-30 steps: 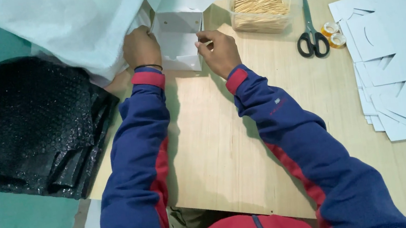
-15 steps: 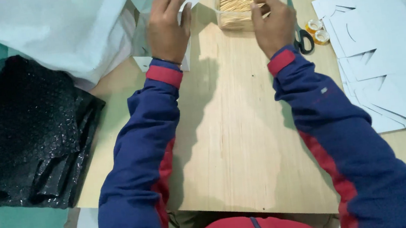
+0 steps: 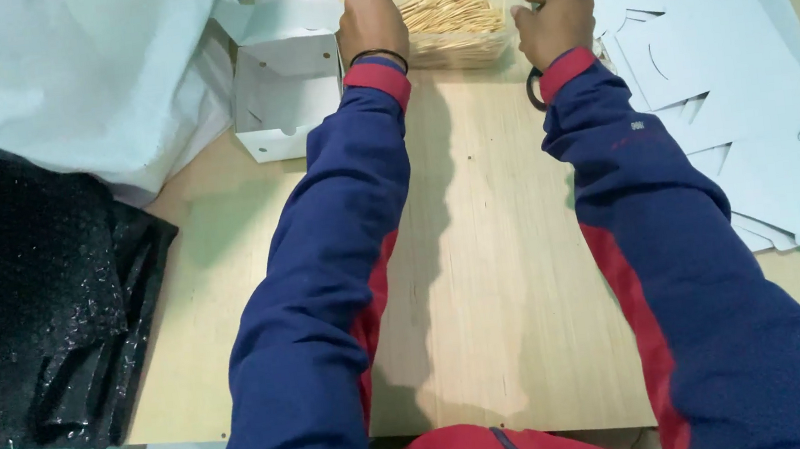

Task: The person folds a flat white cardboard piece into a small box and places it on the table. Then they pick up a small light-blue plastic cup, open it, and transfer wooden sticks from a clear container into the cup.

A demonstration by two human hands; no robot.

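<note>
Bench [image 3: 485, 275] of pale wood fills the view, with two arms in blue and red sleeves reaching across it to the far edge. On the left, a big white plastic sheet [image 3: 58, 82] lies above a crumpled black plastic bag [image 3: 22, 304]. On the right, a spread of flat white card cut-outs [image 3: 752, 88]. Near the far left stands an open white card box [image 3: 290, 73], folded up and hollow. At the far middle sits a clear plastic tub [image 3: 458, 20] full of thin wooden sticks [image 3: 452, 13]. The left hand [image 3: 371, 22] is clenched at the tub's left end, between tub and box; the right hand [image 3: 552, 20] is clenched at the tub's right end. Whether either grips sticks cannot be told. The step looks like taking sticks from the tub; the next move likely calls for a careful pinch, since the sticks are loose and thin
</note>
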